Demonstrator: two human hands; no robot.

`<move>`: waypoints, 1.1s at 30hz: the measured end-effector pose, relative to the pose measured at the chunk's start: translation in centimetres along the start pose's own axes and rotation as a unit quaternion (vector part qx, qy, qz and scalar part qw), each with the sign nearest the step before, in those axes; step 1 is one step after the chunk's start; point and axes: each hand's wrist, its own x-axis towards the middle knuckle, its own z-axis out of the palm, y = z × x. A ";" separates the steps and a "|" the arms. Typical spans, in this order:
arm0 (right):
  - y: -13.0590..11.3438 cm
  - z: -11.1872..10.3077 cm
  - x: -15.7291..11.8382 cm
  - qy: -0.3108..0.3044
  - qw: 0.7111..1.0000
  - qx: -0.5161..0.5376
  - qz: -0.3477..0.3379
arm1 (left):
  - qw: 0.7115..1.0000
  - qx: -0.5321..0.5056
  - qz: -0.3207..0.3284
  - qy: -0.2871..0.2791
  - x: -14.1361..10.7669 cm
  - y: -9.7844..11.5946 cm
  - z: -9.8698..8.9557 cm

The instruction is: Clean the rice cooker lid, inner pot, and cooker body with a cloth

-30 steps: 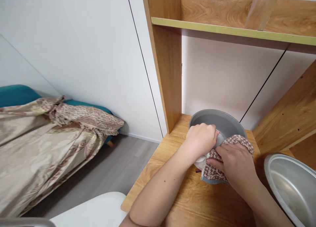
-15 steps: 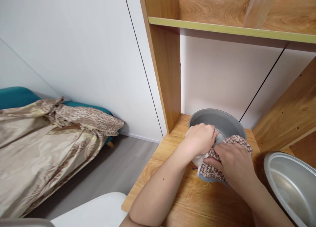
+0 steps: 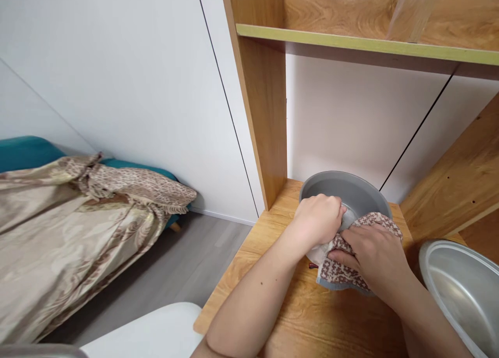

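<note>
A round grey pot stands on the wooden desktop. Over its near side hangs a brown-and-white patterned cloth with a blue-grey edge. My left hand is closed at the pot's left part, fingers curled inward; what it grips is hidden beneath the fingers. My right hand presses and grips the cloth against the near right rim, thumb pointing left. Something pale, partly covered, shows between the hands, and a small dark red item lies just below it.
A large silver metal basin is at the right edge. Wooden shelf panels rise behind and beside the pot. At lower left are a white chair and a teal sofa under a beige patterned cover.
My right hand and the cloth have shifted slightly right. My left hand stays at about the same place on the pot. The view has moved a little.
</note>
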 end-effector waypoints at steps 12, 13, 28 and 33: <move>0.5 0.1 -0.2 -0.009 1.000 0.006 -0.008 | 1.000 0.006 -0.002 -0.002 -0.1 0.2 0.0; 0.4 0.2 -0.3 -0.003 1.000 0.003 -0.006 | 1.000 0.006 -0.004 -0.003 -0.1 0.3 0.0; -0.2 0.3 -0.2 0.005 1.000 -0.017 0.014 | 1.000 0.004 -0.006 0.004 -0.2 0.5 0.1; -0.2 0.3 -0.2 0.010 1.000 -0.019 0.010 | 1.000 0.004 -0.005 0.001 -0.2 0.5 0.0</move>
